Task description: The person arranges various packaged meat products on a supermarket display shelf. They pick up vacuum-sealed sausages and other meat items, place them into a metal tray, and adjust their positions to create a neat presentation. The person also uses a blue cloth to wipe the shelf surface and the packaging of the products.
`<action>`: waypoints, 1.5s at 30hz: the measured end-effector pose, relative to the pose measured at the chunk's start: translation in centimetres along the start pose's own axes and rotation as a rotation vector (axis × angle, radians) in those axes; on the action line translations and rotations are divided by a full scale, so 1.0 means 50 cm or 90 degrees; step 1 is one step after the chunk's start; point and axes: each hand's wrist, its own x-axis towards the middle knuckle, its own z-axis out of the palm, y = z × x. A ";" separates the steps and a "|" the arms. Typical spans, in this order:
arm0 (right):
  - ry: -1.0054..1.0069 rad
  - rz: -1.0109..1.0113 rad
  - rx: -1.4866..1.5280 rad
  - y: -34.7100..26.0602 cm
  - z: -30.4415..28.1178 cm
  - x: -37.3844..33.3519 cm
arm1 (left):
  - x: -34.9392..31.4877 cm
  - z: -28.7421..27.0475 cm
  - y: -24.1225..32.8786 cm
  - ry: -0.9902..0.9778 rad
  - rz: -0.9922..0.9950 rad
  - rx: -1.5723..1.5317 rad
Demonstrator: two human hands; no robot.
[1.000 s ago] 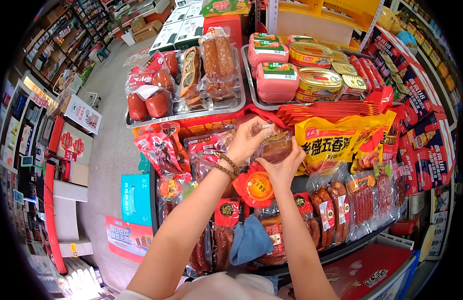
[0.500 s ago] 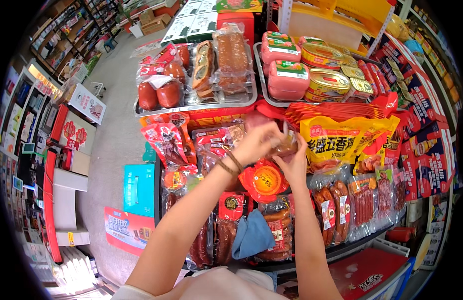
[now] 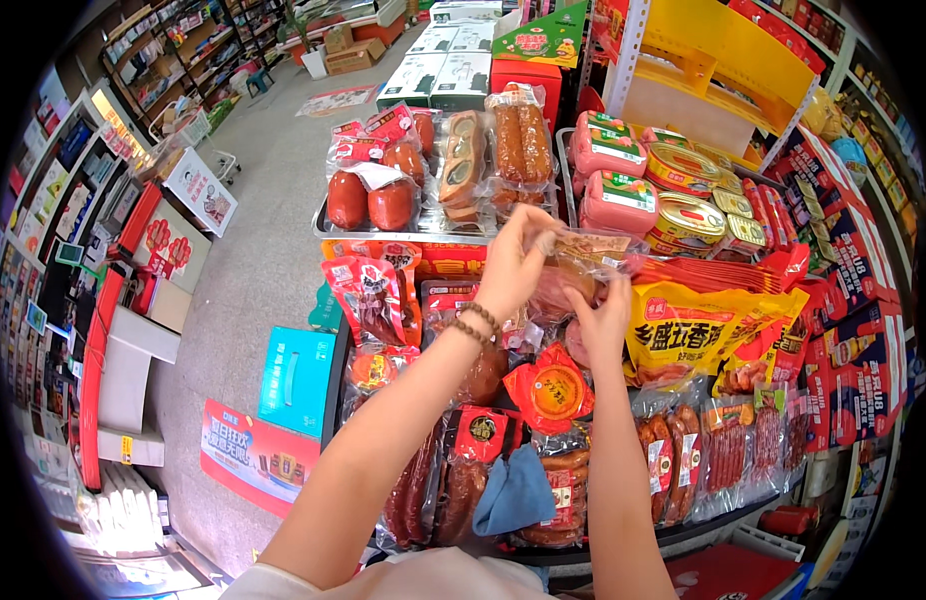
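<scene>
Between both hands is a clear vacuum-sealed pack of brownish meat (image 3: 595, 250) with a tan label, tilted above the display. My left hand (image 3: 521, 255), with a beaded bracelet on its wrist, pinches the pack's left end. On its lower right side my right hand (image 3: 605, 312) grips the plastic, thumb on the front. Below the hands lies a red pack with a round orange label (image 3: 553, 392). Yellow bags (image 3: 698, 325) stand just right of my right hand. A blue cloth (image 3: 513, 492) rests on the sausage packs nearest me.
Behind the hands, one metal tray (image 3: 433, 234) bears red sausages and long meat packs. Another metal tray (image 3: 565, 165) holds pink packs and gold cans. Packed sausages (image 3: 668, 460) line the right front. A teal box (image 3: 298, 378) stands left, beside the grey floor (image 3: 253, 240).
The pack has come up and been spread flatter, its label now showing. My left hand has shifted to the pack's upper left end. The view has swung, so the display sits lower and further right.
</scene>
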 end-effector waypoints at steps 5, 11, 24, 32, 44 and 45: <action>-0.072 0.059 -0.039 0.052 0.019 0.024 | 0.004 -0.039 -0.020 0.114 0.010 0.236; -0.008 0.088 0.041 0.029 0.016 0.017 | -0.051 -0.030 -0.025 0.138 -0.069 0.221; 0.079 0.157 0.004 0.019 0.034 0.002 | -0.101 0.002 -0.132 0.035 -0.171 0.280; 0.088 0.180 0.065 -0.019 0.019 -0.029 | -0.112 -0.014 -0.138 0.034 -0.172 0.323; 0.052 0.179 0.029 0.011 0.018 -0.054 | -0.126 -0.004 -0.147 0.033 -0.146 0.314; 0.038 0.195 0.048 0.016 0.026 -0.052 | -0.121 0.003 -0.129 0.036 -0.160 0.299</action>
